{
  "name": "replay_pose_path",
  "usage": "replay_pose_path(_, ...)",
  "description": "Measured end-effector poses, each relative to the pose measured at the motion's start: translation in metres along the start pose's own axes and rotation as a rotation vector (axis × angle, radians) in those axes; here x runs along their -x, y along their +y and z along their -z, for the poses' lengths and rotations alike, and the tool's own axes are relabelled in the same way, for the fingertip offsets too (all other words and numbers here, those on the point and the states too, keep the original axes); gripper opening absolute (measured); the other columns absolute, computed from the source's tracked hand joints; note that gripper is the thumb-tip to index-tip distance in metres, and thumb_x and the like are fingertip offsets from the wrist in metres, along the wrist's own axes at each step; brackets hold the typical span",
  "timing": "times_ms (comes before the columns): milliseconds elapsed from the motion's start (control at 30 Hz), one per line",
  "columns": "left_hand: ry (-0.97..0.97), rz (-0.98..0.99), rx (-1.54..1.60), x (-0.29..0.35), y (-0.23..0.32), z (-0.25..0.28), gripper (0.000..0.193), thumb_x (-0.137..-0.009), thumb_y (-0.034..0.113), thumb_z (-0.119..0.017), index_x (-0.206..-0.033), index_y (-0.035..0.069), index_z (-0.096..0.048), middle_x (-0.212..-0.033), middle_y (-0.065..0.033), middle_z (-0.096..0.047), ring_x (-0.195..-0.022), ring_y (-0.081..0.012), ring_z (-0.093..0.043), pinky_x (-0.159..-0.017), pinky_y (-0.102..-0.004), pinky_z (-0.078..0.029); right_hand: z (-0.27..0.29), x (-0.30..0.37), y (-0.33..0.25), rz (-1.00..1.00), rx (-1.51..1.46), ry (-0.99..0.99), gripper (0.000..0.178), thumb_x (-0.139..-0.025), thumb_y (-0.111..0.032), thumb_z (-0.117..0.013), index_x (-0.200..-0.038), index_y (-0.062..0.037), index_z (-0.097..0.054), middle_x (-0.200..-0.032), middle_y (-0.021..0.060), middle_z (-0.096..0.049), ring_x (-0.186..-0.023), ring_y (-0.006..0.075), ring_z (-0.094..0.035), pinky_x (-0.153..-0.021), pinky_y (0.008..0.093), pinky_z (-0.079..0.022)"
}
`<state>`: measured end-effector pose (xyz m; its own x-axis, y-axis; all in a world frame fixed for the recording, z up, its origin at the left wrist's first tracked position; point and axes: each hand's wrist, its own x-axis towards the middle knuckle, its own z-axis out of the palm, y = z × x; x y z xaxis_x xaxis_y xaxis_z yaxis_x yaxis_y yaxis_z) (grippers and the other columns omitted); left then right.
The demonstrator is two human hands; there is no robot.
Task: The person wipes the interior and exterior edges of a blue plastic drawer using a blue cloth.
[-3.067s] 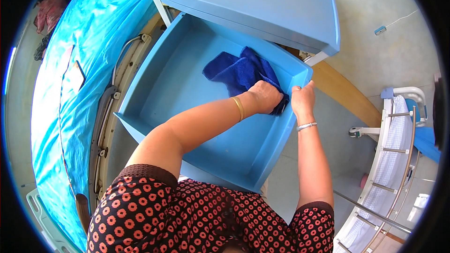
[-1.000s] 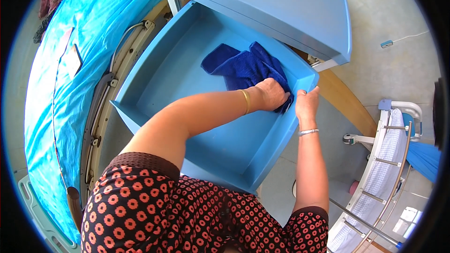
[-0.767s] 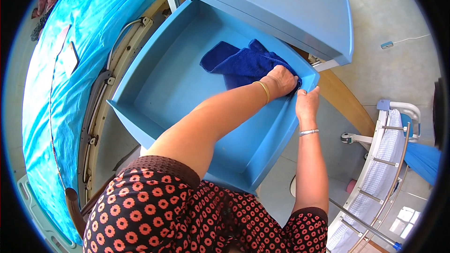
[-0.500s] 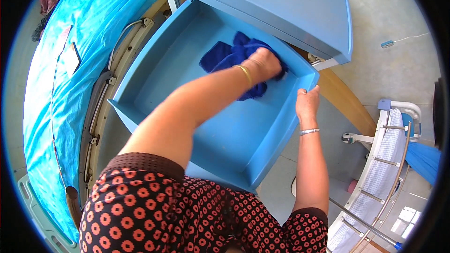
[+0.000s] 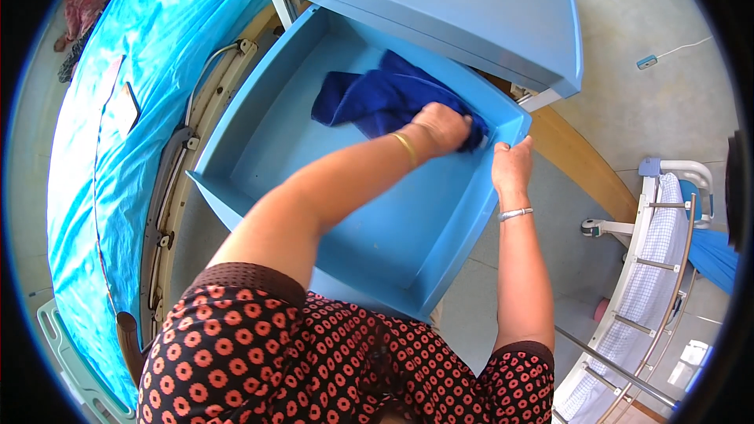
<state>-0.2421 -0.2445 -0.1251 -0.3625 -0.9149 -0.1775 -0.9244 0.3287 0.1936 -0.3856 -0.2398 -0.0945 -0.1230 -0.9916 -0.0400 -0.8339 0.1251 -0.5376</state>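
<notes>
A pale blue drawer (image 5: 330, 196) stands pulled out of a pale blue cabinet (image 5: 440, 8). A dark blue cloth (image 5: 365, 98) lies crumpled in the drawer's far right corner. My left hand (image 5: 441, 126), with a gold bangle on its wrist, reaches across and presses down on the cloth, gripping its right end. My right hand (image 5: 510, 165), with a silver bracelet, rests on the top of the drawer's right wall near that corner, fingers over the rim.
A bed under a bright blue plastic sheet (image 5: 102, 110) runs along the left, its metal side rail (image 5: 169, 188) close to the drawer. A wooden board (image 5: 581, 165) lies on the floor at right. Another bed frame with a checked cover (image 5: 652, 267) stands at the far right.
My left hand has rubbed the cloth around the drawer's far right corner, toward the back wall and then slightly back again. My right hand has stayed on the drawer's wall.
</notes>
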Motion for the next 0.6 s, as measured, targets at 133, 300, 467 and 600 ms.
replay_pose_path(133, 0.0, -0.095, 0.015, -0.005, 0.03, -0.005, 0.031, -0.09, 0.02, -0.036, -0.109, 0.005, -0.055, -0.091, -0.0145, -0.063, -0.084, -0.0288, -0.062, -0.068, -0.0411, -0.05, -0.006, -0.001, 0.006, 0.025, 0.002, 0.042, 0.035, -0.076, -0.011, -0.047, -0.105, 0.0064, -0.037, -0.093, 0.0266, -0.057, -0.086, 0.039, -0.057, -0.077, 0.044, -0.045)
replay_pose_path(300, 0.1, -0.096, -0.289, 0.015, -0.024, 0.002, 0.022, -0.08, 0.015, -0.045, -0.095, 0.009, -0.061, -0.071, -0.0063, -0.064, -0.062, -0.0225, -0.063, -0.049, -0.0359, -0.048, 0.001, -0.001, 0.003, -0.006, -0.054, -0.036, 0.035, -0.078, -0.011, -0.047, -0.106, 0.0063, -0.037, -0.093, 0.0252, -0.057, -0.085, 0.0379, -0.058, -0.076, 0.0438, -0.045)
replay_pose_path(467, 0.202, 0.17, -0.276, 0.042, -0.086, 0.009, 0.022, -0.081, 0.015, -0.045, -0.097, 0.006, -0.058, -0.075, -0.0098, -0.064, -0.068, -0.0247, -0.063, -0.056, -0.0364, -0.049, 0.002, -0.001, 0.003, -0.018, -0.081, -0.049, 0.035, -0.079, -0.011, -0.047, -0.108, 0.0064, -0.037, -0.094, 0.024, -0.057, -0.085, 0.0367, -0.058, -0.076, 0.0429, -0.046)
replay_pose_path(600, 0.02, 0.222, -0.174, 0.031, -0.066, 0.014, 0.028, -0.086, 0.013, -0.04, -0.109, 0.003, -0.053, -0.079, -0.0122, -0.064, -0.074, -0.0277, -0.063, -0.06, -0.0376, -0.049, 0.004, 0.002, -0.002, -0.008, -0.055, -0.022, 0.036, -0.078, -0.011, -0.048, -0.108, 0.0073, -0.037, -0.094, 0.0252, -0.057, -0.086, 0.0367, -0.058, -0.076, 0.0428, -0.046)
